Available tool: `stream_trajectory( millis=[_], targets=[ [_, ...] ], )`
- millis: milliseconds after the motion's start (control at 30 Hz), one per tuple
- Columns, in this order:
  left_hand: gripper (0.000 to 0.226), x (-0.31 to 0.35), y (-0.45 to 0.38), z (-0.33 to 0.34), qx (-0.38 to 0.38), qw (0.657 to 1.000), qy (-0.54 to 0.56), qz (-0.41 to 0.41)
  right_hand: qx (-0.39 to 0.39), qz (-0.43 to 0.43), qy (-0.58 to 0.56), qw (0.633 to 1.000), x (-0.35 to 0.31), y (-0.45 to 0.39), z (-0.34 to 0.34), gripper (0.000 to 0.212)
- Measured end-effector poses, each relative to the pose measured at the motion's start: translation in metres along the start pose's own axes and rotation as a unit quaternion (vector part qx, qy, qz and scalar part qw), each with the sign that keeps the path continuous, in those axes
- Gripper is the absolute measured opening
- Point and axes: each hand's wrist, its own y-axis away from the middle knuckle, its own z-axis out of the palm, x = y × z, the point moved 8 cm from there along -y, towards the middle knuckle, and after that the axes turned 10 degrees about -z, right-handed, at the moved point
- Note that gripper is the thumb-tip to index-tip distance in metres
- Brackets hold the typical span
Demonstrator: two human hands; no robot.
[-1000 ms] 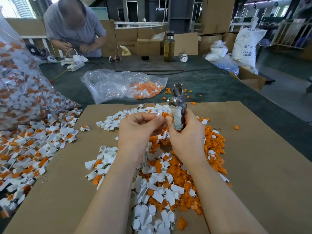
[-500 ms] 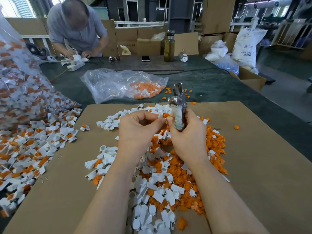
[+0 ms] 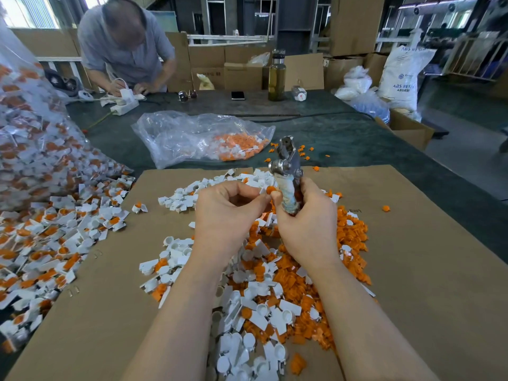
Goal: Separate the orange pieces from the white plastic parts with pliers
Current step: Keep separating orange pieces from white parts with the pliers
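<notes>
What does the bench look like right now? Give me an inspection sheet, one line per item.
Surface: brown cardboard sheet on a dark green table.
Job's things: pliers upright; mixed orange and white parts heaped on the cardboard.
Clutter: clear bag of parts, bottle, phone, sunglasses.
Hands: right hand grips the pliers' handles; left hand pinches an orange piece.
Cables: dark cable across the table.
Surroundings: another person working opposite, cardboard boxes, white sack.
</notes>
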Motion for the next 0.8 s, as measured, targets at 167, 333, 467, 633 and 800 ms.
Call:
stream_trajectory(
  millis=[167,333,467,633,800],
  targets=[
    [0.010,-0.002,0.001,-0.002,0.010,0.999,0.042,-0.015,0.000,0.009,-0.027,1.000,0.000,-0.001,0.002,0.011],
    [0.013,-0.002,0.000,-0.003,0.026,0.999,0.023,-0.012,-0.040,0.029,-0.043,0.998,0.005,-0.002,0.009,0.011],
    [0.011,-0.004,-0.001,-0.003,0.029,0.999,0.019,-0.021,-0.083,0.035,-0.063,0.994,0.005,-0.003,0.013,0.012],
    [0.009,-0.004,-0.003,-0.008,0.035,0.999,0.035,-0.023,-0.148,0.046,-0.081,0.985,0.006,-0.004,0.016,0.022],
    [0.009,0.001,-0.003,-0.013,0.028,0.997,0.070,-0.001,-0.220,0.062,-0.103,0.968,0.014,-0.002,0.013,0.021]
  ],
)
